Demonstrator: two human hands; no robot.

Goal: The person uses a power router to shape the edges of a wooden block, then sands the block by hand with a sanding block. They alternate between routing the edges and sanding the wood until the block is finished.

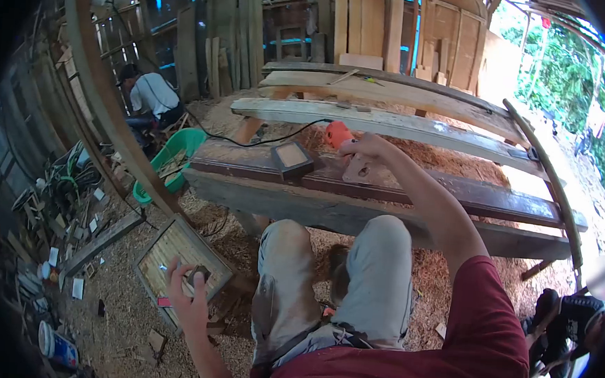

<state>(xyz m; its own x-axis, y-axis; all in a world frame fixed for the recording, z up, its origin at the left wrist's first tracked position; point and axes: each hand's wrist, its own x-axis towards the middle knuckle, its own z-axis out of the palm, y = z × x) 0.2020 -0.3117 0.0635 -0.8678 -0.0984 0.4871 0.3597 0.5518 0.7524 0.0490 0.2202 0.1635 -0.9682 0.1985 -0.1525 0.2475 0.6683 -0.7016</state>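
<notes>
My right hand (pixel 367 148) is closed around an orange corded power tool (pixel 338 133), whose exact kind I cannot make out. A light wooden piece with a dark hole (pixel 357 170) shows just below that hand, over the dark brown board (pixel 413 189). Left of the tool, a dark-framed block with a pale panel (pixel 292 157) lies on the same board. Low on the left, my left hand (pixel 190 303) pinches a small dark piece (pixel 200 274) between thumb and fingers. Behind that hand is a slatted wooden panel (pixel 181 251) in a frame.
Long planks (pixel 390 121) stretch across the bench, with a black cord (pixel 257 143) running left over them. A green tub (pixel 180 147) holds scraps. One person (pixel 154 97) sits at the back left; another (pixel 571 323) is at right. A post (pixel 107 101) rises at left. Shavings cover the floor.
</notes>
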